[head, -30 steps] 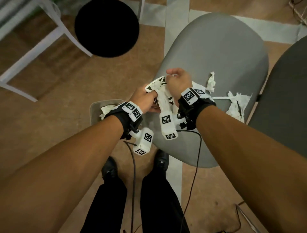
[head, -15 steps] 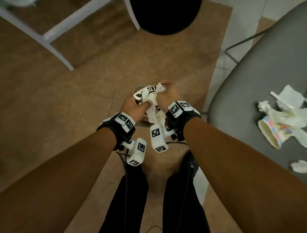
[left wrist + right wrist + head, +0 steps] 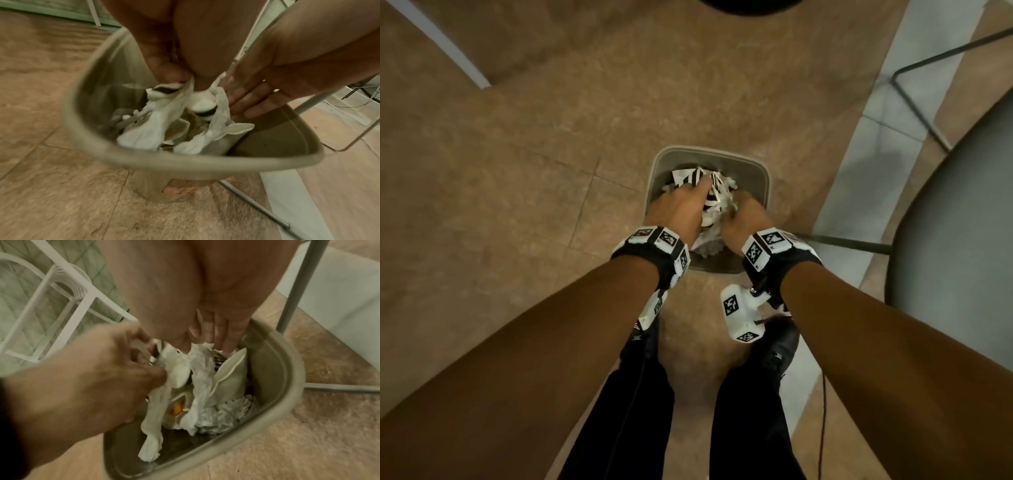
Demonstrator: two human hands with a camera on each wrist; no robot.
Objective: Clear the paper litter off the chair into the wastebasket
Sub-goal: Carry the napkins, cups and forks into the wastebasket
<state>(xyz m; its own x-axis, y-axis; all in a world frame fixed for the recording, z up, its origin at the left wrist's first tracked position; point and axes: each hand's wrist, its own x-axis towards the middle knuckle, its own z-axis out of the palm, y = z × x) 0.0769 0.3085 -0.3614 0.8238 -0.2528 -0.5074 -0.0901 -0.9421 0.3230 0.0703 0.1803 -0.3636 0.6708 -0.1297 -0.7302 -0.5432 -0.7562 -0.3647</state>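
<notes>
Brown stone-patterned floor tiles point(image 3: 524, 144) fill most of the head view, crossed on the right by a pale grey strip, and on them stands a small beige plastic wastebasket point(image 3: 766, 185) with a rounded square rim, directly in front of the person's black trouser legs and black shoes. Both hands reach down into its mouth. The left hand point(image 3: 677, 209) pinches a bunch of crumpled white tissue and black-and-white printed paper litter point(image 3: 711, 195) between thumb and curled fingers; in the left wrist view the thumb and fingertips point(image 3: 168, 71) close on the top of the wad. The right hand point(image 3: 743, 219) is on the other side of the same bunch, its fingers point(image 3: 222, 331) held nearly straight and pointing down, the tips touching the tissue rather than curling round it. The paper hangs below the rim, inside the basket, over more white tissue point(image 3: 224, 412), a cream paper cup point(image 3: 232, 378) and something orange point(image 3: 176, 408) lower down. Grey chair seat point(image 3: 969, 240) shows at the right edge of the head view, well apart from the basket, with thin dark metal chair legs point(image 3: 914, 92) on the floor between them. White metal frame point(image 3: 61, 308) stands behind the basket in the right wrist view.
</notes>
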